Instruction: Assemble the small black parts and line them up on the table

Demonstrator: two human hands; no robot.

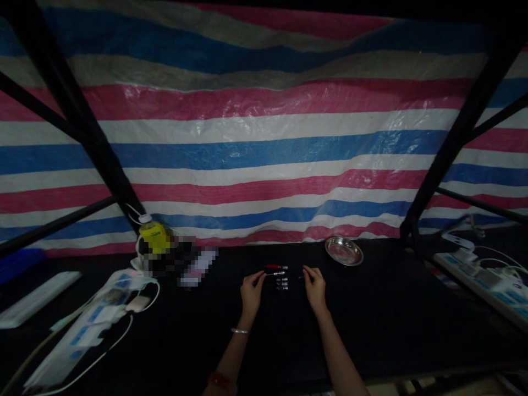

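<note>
My left hand [251, 291] is closed in a pinch at the near end of a thin metal rod [277, 273], whose wider shiny end points right. Just behind it lies a small red piece [272, 267] with a silvery end. Below the rod, several short shiny metal bits [282, 284] form a column on the black tabletop [280, 330]. To their right, my right hand [315, 287] has thumb and fingers pressed together; something small and dark may be between them, too dim to make out. A gap separates the two hands.
A round metal dish [344, 251] stands at the back right. On the left are a yellow bottle [154, 235], a power strip [80, 335] with cables and a white bar [39, 300]. Another power strip [487, 280] lies far right. Black frame posts [449, 148] flank a striped sheet [268, 154].
</note>
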